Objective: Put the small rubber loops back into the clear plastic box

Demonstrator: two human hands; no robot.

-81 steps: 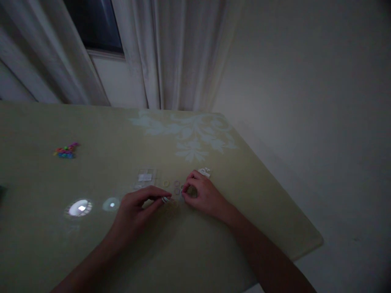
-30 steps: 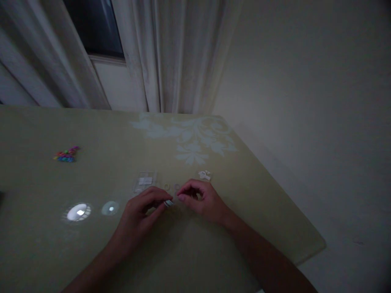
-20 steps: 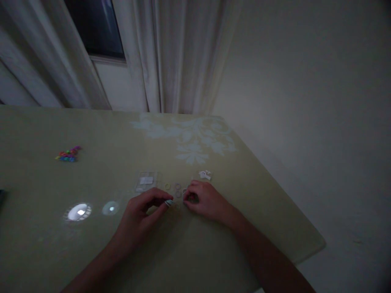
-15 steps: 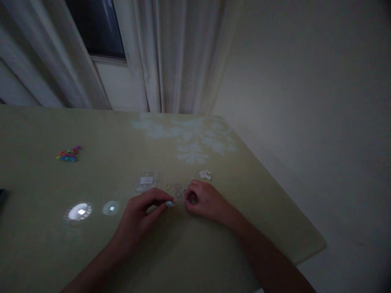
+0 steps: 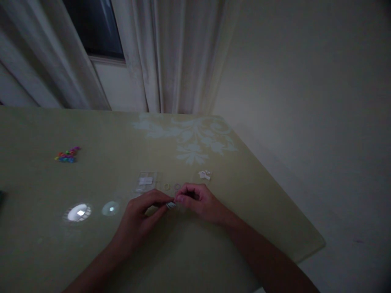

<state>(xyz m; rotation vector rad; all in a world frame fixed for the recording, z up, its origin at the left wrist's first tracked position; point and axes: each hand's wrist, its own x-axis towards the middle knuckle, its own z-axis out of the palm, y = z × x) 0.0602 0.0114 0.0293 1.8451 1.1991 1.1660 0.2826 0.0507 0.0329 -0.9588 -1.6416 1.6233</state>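
Note:
Thumb and fingertips of my left hand (image 5: 148, 209) pinch a small pale, dark-striped piece (image 5: 171, 205), whose exact kind I cannot make out. Right beside it, the fingers of my right hand (image 5: 198, 200) are pressed together close to the left fingertips. What they hold, if anything, is too small and dim to name. Just beyond the hands lie a yellowish ring (image 5: 167, 186) and a greyish-purple ring (image 5: 177, 186). A clear plastic case (image 5: 147, 180) with a white label rests behind my left hand.
Small white pieces (image 5: 204, 175) lie beyond my right hand. At the left is a pile of bright coloured bits (image 5: 67, 155). A dark object (image 5: 1, 197) shows at the left edge. The table's (image 5: 275, 211) right edge runs along a wall; curtains (image 5: 183, 57) hang behind.
My right hand has moved left, from beside a small whitish ring to the piece in my left hand. It now covers part of the ring area. My left hand has stayed nearly still.

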